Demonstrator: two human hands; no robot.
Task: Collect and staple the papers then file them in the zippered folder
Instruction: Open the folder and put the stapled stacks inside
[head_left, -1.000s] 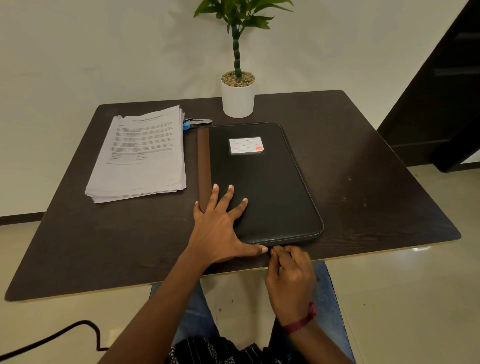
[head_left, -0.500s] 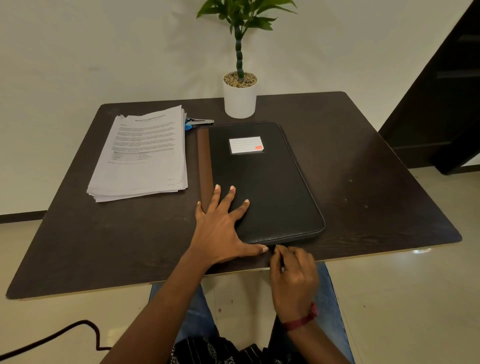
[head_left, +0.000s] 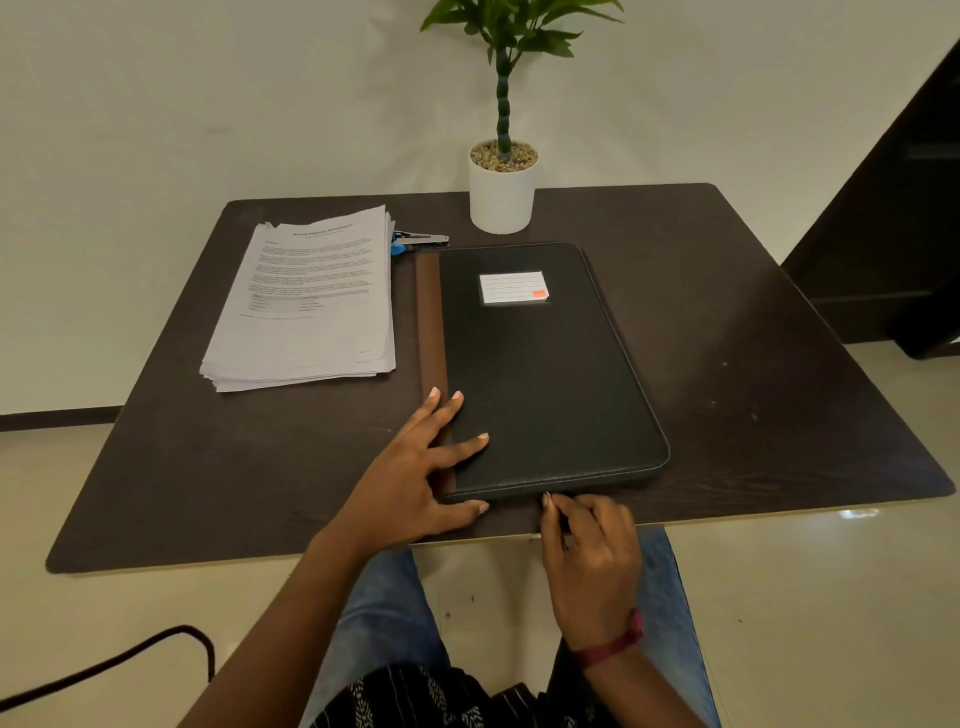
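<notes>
Hands (head_left: 410, 478) (head_left: 592, 561) at near edge of folder (head_left: 545, 374)

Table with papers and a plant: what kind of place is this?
Probably a small office or study corner. The dark table holds a stack of printed papers, a stapler and a zippered folder, with a potted plant by the plain wall.

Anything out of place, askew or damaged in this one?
Nothing spilled or damaged. Only the white paper stack on the dark wooden table is loosely fanned, sheet edges stepping out at its near left corner; the black zippered folder lies flat.
</notes>
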